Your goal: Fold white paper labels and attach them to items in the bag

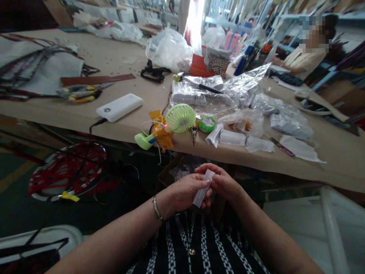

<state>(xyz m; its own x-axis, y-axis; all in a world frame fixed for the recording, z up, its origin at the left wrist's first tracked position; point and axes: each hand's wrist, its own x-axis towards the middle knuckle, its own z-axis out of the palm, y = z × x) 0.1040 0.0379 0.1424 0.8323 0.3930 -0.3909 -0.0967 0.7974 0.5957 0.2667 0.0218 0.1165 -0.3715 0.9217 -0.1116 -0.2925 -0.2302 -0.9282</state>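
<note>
Left of the lime-green fan (pixel 180 118) lies a white power bank (pixel 119 107); farther left of the fan, yellow-handled pliers (pixel 85 93) rest by a brown strip (pixel 97 79). Beyond the fan are a black strap (pixel 155 72) and a bulging translucent plastic bag (pixel 169 47). Below and left of it stands a round frame laced with red cord (pixel 68 171).

Brown-topped table (pixel 128 125), blue shelving (pixel 288 16); bright light (pixel 196 19)

Obstructed beyond right hand (pixel 226 185) by paper slips (pixel 232 137), round green item (pixel 207 124) and pointed tool (pixel 194 133); passable narrowly between power bank (pixel 119 107) and green fan (pixel 181 118)
</note>
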